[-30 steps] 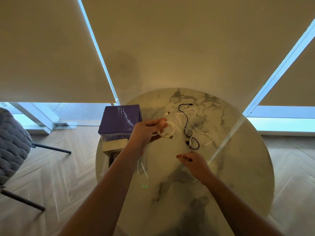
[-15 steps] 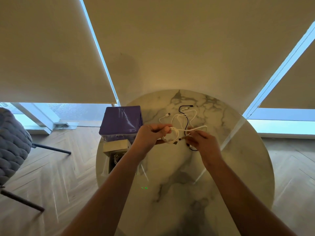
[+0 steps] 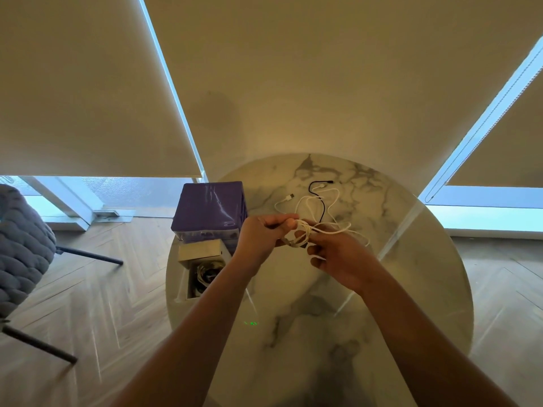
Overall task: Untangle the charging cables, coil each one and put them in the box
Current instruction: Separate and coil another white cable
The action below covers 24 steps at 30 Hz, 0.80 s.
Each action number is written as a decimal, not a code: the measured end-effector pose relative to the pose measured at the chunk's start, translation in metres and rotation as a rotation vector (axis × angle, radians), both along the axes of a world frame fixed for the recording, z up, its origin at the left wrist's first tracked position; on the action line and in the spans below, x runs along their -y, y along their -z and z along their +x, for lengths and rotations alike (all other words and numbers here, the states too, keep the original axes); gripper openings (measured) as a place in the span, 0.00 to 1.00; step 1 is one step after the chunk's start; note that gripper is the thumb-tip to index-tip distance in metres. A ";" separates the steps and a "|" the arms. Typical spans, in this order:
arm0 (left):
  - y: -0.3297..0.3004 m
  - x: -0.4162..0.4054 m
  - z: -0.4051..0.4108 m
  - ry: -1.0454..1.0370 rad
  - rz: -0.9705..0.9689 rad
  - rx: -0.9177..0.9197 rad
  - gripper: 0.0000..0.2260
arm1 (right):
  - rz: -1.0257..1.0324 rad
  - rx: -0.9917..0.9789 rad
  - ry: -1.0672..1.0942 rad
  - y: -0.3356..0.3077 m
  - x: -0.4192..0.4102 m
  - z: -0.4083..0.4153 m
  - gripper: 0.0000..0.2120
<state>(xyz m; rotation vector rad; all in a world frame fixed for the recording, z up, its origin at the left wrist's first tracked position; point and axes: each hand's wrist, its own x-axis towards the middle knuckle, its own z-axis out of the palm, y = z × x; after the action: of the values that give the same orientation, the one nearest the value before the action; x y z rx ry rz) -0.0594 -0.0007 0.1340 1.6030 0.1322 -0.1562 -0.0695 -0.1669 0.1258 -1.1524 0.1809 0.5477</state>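
Cables (image 3: 316, 207) lie tangled on the marble table (image 3: 411, 259); both hands, left (image 3: 263, 235) and right (image 3: 340, 257), grip the white coil (image 3: 299, 233).

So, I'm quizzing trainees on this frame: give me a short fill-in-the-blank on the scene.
1. The left hand grips a coil of ____ cable.
2. The black cable lies on the round ____ table.
3. The lidded box at the table's left edge is ____.

Missing words: white; marble; purple

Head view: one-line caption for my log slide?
Both hands, left hand and right hand, grip a white charging cable coil above the round marble table.
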 end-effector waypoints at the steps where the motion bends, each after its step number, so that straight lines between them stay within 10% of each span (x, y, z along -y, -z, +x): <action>1: 0.000 0.000 0.000 -0.005 -0.002 -0.001 0.07 | -0.013 0.015 -0.014 0.001 -0.001 0.000 0.13; 24: -0.004 -0.011 0.020 -0.124 -0.363 -0.187 0.07 | -1.014 0.196 -0.042 0.094 0.012 -0.028 0.15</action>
<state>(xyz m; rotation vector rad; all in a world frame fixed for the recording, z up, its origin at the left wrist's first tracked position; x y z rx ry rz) -0.0398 0.0099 0.1376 1.2132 0.3286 -0.2200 -0.0976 -0.1786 0.0322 -2.1886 0.2764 0.3650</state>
